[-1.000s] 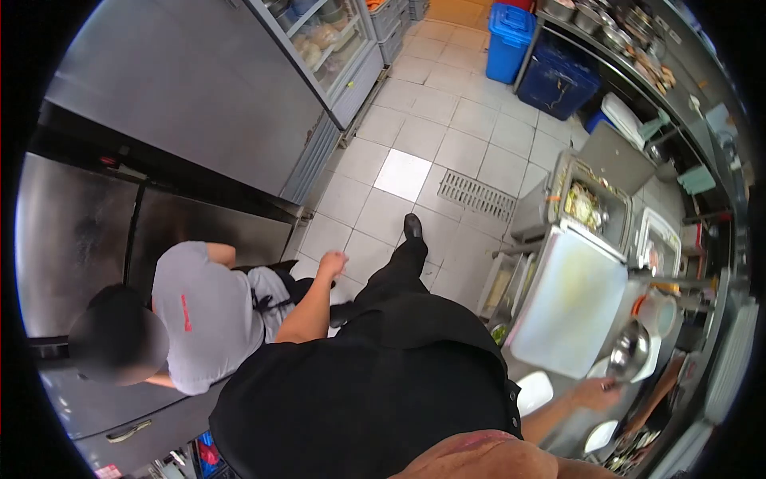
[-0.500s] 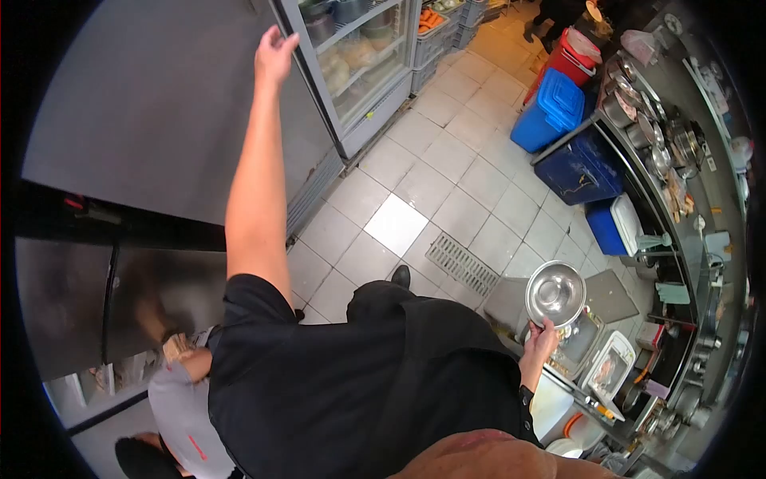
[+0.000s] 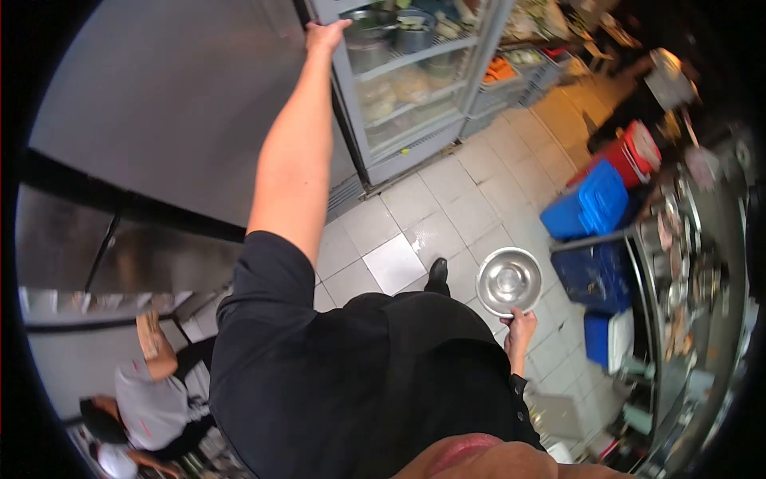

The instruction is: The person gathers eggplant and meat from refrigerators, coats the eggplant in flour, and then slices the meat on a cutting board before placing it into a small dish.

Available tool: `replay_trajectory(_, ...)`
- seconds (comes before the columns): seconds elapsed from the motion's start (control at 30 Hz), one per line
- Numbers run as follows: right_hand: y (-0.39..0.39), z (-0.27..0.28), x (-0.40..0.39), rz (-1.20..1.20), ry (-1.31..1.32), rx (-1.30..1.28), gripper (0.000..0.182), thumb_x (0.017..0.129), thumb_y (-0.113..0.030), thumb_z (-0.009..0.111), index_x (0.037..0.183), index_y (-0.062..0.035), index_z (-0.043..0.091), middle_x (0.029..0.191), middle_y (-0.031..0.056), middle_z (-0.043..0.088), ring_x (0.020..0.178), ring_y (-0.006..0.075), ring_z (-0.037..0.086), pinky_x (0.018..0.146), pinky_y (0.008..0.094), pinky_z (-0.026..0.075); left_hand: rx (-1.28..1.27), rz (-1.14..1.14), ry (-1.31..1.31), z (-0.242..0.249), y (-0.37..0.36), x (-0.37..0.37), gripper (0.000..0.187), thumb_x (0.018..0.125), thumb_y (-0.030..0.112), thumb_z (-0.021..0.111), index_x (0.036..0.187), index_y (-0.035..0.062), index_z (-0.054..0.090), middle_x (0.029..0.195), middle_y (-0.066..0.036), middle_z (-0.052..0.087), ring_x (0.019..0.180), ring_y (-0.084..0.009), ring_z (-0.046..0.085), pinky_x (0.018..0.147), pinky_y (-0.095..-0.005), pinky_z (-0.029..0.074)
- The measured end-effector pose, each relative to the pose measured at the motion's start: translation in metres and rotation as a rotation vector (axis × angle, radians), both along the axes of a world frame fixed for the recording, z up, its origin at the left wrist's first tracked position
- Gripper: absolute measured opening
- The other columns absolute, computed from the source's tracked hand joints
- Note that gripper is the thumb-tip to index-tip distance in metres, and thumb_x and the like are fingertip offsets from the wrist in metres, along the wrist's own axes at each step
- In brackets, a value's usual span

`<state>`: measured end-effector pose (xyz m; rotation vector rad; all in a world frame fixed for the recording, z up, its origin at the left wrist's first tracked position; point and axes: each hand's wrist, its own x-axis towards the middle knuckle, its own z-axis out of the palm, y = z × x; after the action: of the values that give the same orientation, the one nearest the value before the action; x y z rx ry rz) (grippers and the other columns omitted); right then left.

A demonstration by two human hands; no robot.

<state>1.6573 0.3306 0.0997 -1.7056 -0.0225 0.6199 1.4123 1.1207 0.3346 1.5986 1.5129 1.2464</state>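
Observation:
My left hand (image 3: 325,38) is stretched out to the glass-door fridge (image 3: 355,104), its fingers curled on the upper left edge of the door frame. Behind the glass, shelves hold metal pots (image 3: 415,33) and bagged food (image 3: 411,86). Low on my other side, my right hand (image 3: 520,327) pinches the rim of a shiny metal mixing bowl (image 3: 508,281). The bowl's inside faces up and shows nothing in it.
A grey steel door (image 3: 167,104) stands left of the fridge. Blue bins (image 3: 586,199) and a red bin (image 3: 626,156) line the right, beside a counter of metal pans (image 3: 674,255). A person in a grey shirt (image 3: 152,403) is at lower left; another person (image 3: 630,104) is far right.
My left hand has gone from open near the fridge edge to gripping the door frame. I have stepped forward, and the bowl has come away from the counter side over the floor.

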Motion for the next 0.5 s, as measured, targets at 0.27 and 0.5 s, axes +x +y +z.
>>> replay_trajectory(0.27, 0.232, 0.02, 0.109, 0.76, -0.212, -0.118, 0.017, 0.084, -0.006, 0.069, 0.091, 0.0099, 0.067, 0.073, 0.0128, 0.068, 0.055, 0.0182, 0.065, 0.048, 0.0331, 0.054, 0.174, -0.087, -0.178, -0.016, -0.106, 0.017, 0.076, 0.078, 0.027, 0.09, 0.137, -0.0062, 0.056, 0.13, -0.02, 0.07, 0.12, -0.0296, 0.068, 0.104, -0.0408, 0.053)
replay_trajectory(0.5, 0.386, 0.06, 0.045, 1.244, -0.061, -0.06, 0.018, 0.085, -0.006, 0.071, 0.097, 0.0078, 0.071, 0.075, 0.0109, 0.07, 0.059, 0.0172, 0.066, 0.05, 0.0333, 0.055, -0.703, -0.47, -0.142, -0.138, -0.342, -0.029, 0.082, 0.095, 0.053, 0.075, 0.156, 0.0046, 0.049, 0.146, -0.011, 0.063, 0.129, -0.024, 0.061, 0.101, -0.0429, 0.054)
